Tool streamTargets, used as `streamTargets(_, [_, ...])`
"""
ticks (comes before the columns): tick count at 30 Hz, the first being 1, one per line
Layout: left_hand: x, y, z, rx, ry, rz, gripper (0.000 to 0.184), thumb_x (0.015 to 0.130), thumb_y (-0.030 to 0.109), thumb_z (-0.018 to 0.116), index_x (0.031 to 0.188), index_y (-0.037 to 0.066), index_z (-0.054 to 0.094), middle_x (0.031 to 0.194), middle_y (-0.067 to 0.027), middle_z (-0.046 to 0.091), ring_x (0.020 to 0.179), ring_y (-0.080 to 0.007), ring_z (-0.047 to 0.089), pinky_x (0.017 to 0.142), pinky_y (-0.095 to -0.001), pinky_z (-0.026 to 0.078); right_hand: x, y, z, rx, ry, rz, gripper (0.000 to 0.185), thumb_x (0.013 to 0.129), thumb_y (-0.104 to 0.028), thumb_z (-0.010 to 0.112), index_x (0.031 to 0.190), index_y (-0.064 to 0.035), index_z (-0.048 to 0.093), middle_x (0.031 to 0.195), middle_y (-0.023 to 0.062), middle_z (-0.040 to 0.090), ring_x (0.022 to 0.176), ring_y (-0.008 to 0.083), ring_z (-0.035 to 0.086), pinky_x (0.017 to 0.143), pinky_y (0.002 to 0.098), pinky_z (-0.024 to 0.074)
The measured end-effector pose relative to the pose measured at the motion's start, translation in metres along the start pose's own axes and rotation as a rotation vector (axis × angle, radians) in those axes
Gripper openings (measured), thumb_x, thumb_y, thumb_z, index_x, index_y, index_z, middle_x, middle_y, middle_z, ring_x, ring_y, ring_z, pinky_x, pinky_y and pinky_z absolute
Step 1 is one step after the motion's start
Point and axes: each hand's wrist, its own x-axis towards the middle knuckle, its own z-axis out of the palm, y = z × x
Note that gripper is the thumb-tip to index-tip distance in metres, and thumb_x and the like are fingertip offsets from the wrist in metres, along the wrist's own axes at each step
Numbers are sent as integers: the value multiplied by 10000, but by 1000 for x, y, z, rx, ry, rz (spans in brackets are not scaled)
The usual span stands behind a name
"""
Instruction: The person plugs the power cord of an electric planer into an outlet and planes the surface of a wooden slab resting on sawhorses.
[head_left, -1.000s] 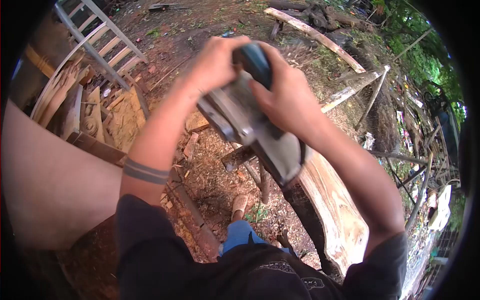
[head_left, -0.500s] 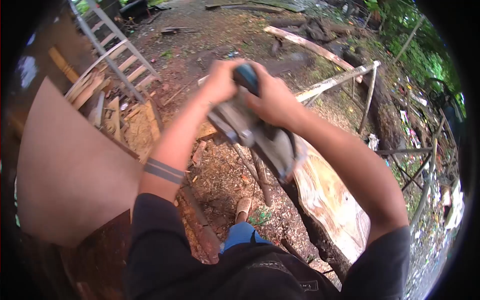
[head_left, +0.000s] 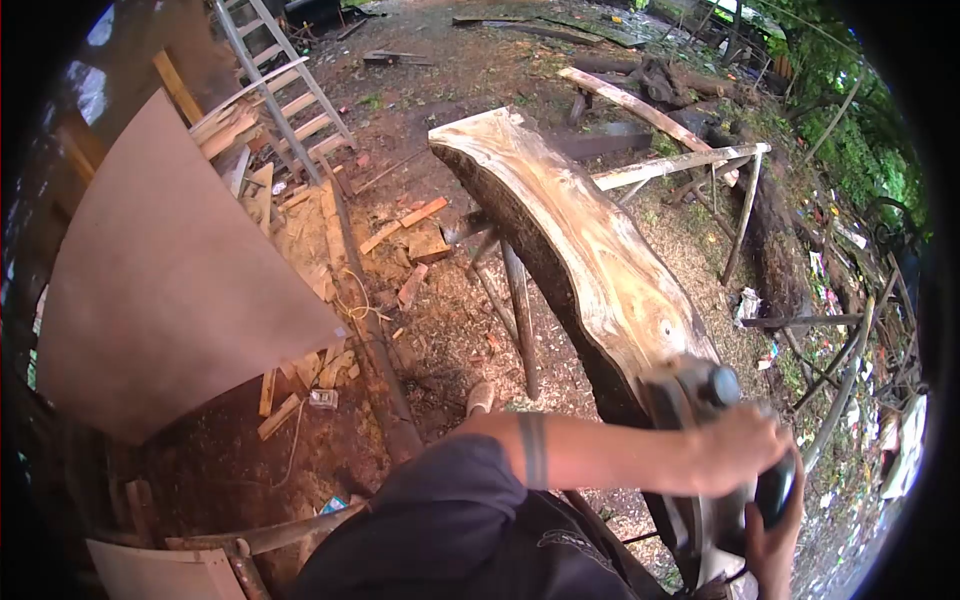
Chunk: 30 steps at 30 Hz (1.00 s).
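Note:
An electric hand planer [head_left: 715, 392] rests low at the right, over the near part of a thick live-edge wood slab [head_left: 560, 200]. Its round dark front knob stands clear of both hands. My left hand [head_left: 745, 445], at the end of a forearm crossing my body, is closed on the tool near its rear handle. Lower down, my right hand [head_left: 778, 545] wraps that dark rear handle from the right side. Pale swirling grain covers the slab's top, and dark bark runs down its left edge. Part of the planer is hidden by my left forearm.
Wooden trestle legs [head_left: 520, 320] hold the slab above ground strewn with shavings. A large brown sheet [head_left: 170, 290] leans at the left, near wood offcuts [head_left: 425, 245] and a ladder [head_left: 290, 90]. A pole rail [head_left: 680, 165] stands beyond the slab at right.
Both hands have brought the planer from in front of me down and right to the near part of the slab. My left arm now crosses my body, and the slab shows more fully.

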Motion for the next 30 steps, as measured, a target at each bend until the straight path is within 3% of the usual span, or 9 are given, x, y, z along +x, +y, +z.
streamTargets(3, [7, 12, 25, -77, 60, 24, 316, 731, 105, 652, 994, -54, 580, 929, -185, 630, 903, -283, 631, 779, -394, 522, -18, -6, -3, -374, 36, -25, 676, 844, 19, 521, 1445, 26, 212, 1348, 245, 467, 1234, 313, 482, 1049, 421, 370])
streamTargets(6, [2, -16, 13, -22, 106, -37, 309, 738, 97, 642, 1007, -45, 584, 932, -193, 632, 890, -296, 639, 792, -394, 523, 6, -12, 11, -183, -15, 98, 741, 842, 32, 529, 1471, 4, 137, 1463, 236, 316, 1318, 354, 392, 1103, 459, 285])
streamTargets(9, [-11, -73, -22, -110, 191, -114, 296, 742, 90, 639, 1007, -33, 589, 942, -201, 631, 901, -308, 642, 808, -393, 522, 69, -33, 44, -129, 44, 60, 752, 713, -1, 517, 1427, 11, 282, 1352, 215, 440, 1301, 304, 393, 1099, 387, 268])
streamTargets(10, [-17, -96, -35, -89, 231, -137, 289, 747, 83, 634, 1007, -36, 589, 941, -207, 632, 900, -317, 650, 793, -393, 529, 93, -37, 57, -163, 84, -3, 755, 685, 22, 536, 1405, 29, 310, 1289, 230, 489, 1231, 317, 474, 1063, 387, 330])
streamTargets(13, [-41, -163, -89, 19, 286, -168, 288, 742, 35, 632, 1009, -61, 586, 916, -217, 634, 752, -307, 681, 615, -356, 576, 171, -71, 93, -282, -2, -131, 737, 692, 33, 551, 1396, 14, 335, 1288, 235, 499, 1219, 311, 492, 1049, 398, 352])
streamTargets(16, [-65, -230, -133, 63, 290, -201, 313, 741, 3, 620, 1041, -76, 584, 860, -213, 640, 699, -315, 686, 570, -343, 585, 238, -110, 140, -219, -63, -169, 716, 737, 49, 580, 1405, -17, 331, 1194, 221, 577, 1150, 308, 555, 1017, 400, 391])
streamTargets(22, [-112, -353, -220, 28, 343, -367, 279, 705, -16, 627, 974, 53, 598, 866, -153, 648, 792, -334, 657, 688, -417, 541, 361, -170, 226, -169, -152, -291, 697, 806, -42, 617, 1427, -86, 303, 1061, 244, 642, 998, 358, 648, 873, 409, 511])
streamTargets(25, [-136, -415, -262, 78, 413, -365, 348, 624, -69, 669, 949, 47, 625, 895, -147, 660, 838, -319, 659, 745, -402, 527, 419, -198, 273, -105, -140, -393, 660, 819, -59, 600, 1413, -74, 314, 1074, 288, 619, 1000, 413, 626, 882, 423, 501])
streamTargets(30, [-162, -485, -323, 140, 417, -380, 316, 650, -36, 637, 954, 49, 651, 902, -183, 673, 878, -358, 653, 777, -416, 527, 502, -238, 340, -28, -99, -527, 607, 808, -66, 600, 1370, -42, 372, 1071, 306, 605, 985, 434, 612, 857, 460, 485])
